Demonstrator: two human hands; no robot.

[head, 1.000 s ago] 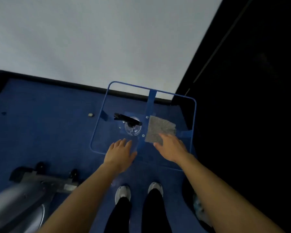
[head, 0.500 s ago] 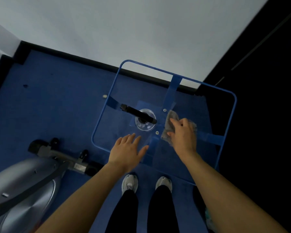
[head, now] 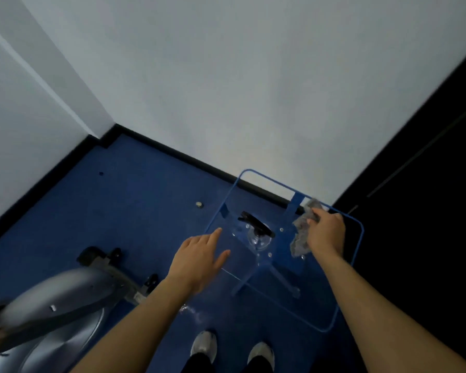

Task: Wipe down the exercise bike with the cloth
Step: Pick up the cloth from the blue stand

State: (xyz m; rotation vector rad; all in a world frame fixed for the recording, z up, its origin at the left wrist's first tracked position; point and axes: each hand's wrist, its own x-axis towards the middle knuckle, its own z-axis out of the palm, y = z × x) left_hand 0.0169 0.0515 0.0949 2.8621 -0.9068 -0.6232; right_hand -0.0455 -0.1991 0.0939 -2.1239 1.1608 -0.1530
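We hold the cloth above the glass table
Our right hand is curled round the cloth near the table's far right edge; our left hand is flat, fingers apart, holding nothing; the blurred shape at lower left seems to be the exercise bike

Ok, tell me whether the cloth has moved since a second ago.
Yes. The cloth, then flat beside the spray bottle, is now bunched in the right hand, farther right of the bottle, toward the far rim of the table.
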